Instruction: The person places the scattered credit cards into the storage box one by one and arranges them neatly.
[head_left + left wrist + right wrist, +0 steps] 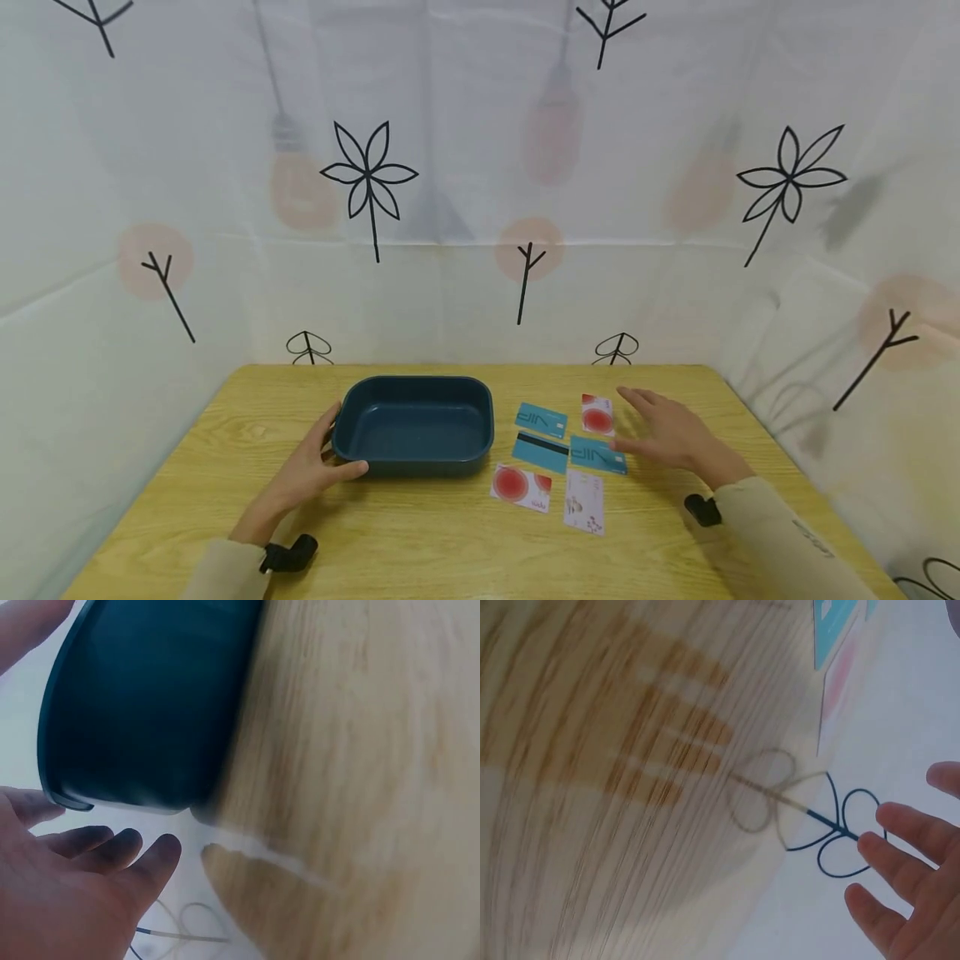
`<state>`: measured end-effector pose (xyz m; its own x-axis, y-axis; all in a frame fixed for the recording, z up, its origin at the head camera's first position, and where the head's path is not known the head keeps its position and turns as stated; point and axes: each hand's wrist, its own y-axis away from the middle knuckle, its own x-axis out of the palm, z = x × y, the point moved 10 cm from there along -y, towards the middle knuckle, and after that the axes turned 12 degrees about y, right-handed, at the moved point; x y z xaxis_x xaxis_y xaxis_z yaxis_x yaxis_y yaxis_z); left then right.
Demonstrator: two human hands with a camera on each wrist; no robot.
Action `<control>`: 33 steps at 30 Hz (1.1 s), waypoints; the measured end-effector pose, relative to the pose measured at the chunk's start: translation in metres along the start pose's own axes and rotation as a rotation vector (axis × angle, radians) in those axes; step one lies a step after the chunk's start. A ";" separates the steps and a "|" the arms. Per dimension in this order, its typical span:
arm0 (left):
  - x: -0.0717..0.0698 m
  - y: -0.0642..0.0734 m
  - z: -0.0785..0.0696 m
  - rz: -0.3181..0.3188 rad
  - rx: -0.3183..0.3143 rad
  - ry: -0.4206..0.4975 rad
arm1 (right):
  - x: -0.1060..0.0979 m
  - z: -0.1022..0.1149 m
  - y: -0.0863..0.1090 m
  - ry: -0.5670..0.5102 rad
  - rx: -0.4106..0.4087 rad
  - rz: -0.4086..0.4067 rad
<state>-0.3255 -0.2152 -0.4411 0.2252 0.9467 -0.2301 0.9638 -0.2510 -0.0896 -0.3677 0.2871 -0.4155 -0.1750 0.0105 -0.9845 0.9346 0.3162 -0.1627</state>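
Note:
A dark teal rectangular tub (412, 461) with rounded corners stands left of centre on the table. Around its left end is my left hand (315, 467), fingers at the left side and thumb by the front corner. In the left wrist view the fingers (150, 870) are spread loosely near the tub's wall (142, 712); whether any touch it I cannot tell. To the right lie several flat cards, among them a striped blue card (542, 452) and a red-and-white card (521, 487). My right hand (671, 433) hovers over their right side, fingers extended, near another blue card (597, 457), holding nothing.
Also among the cards are a blue one (542, 420) at the back, a white one with a red circle (597, 417) and a pale pink one (584, 502) at the front. A patterned white cloth (450, 292) hangs behind the wooden table (420, 550).

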 end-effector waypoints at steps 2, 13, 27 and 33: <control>0.001 0.000 0.002 -0.003 -0.023 0.011 | 0.002 0.002 -0.002 -0.011 0.000 0.007; 0.001 0.002 0.003 -0.023 -0.046 -0.018 | 0.006 0.009 -0.010 -0.018 0.018 0.050; 0.004 -0.001 0.004 -0.035 -0.048 0.002 | 0.015 0.007 -0.024 -0.071 0.043 0.119; 0.003 -0.002 0.005 -0.038 -0.055 -0.022 | 0.017 0.010 -0.027 -0.087 0.022 0.132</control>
<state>-0.3270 -0.2133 -0.4460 0.1853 0.9508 -0.2484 0.9782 -0.2027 -0.0459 -0.3930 0.2691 -0.4288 -0.0239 -0.0315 -0.9992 0.9544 0.2968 -0.0321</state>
